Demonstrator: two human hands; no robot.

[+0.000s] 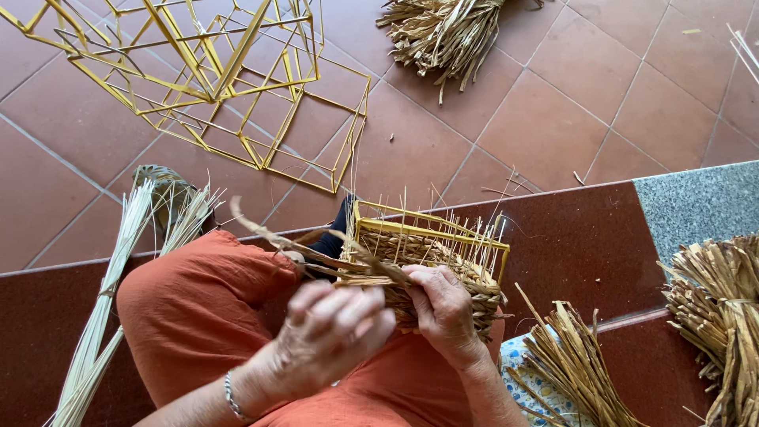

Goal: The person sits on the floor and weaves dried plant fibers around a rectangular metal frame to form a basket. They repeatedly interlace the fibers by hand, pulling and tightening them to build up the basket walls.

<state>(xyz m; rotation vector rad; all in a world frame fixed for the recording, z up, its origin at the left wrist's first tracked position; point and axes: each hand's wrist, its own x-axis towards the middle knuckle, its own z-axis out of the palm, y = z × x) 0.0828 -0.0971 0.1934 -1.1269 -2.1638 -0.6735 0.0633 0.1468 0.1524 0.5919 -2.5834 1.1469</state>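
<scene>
Basket: half-woven straw basket (431,265) on a yellow frame rested on your lap, over the orange trousers (194,304).
Right hand: your right hand (444,310) clasped the woven side, fingers curled together.
Left hand: your left hand (332,332) was blurred, its bent fingers touching a twisted straw strand (296,241); grip unclear.
Floor: empty yellow wire frames (213,75) lay on the red tiles.

Bare tiled floor (545,119) is left open ahead of the woven basket (427,261); straw bundles (711,316) crowd the right side.

Yellow frame (431,225), orange trousers (198,308)
</scene>
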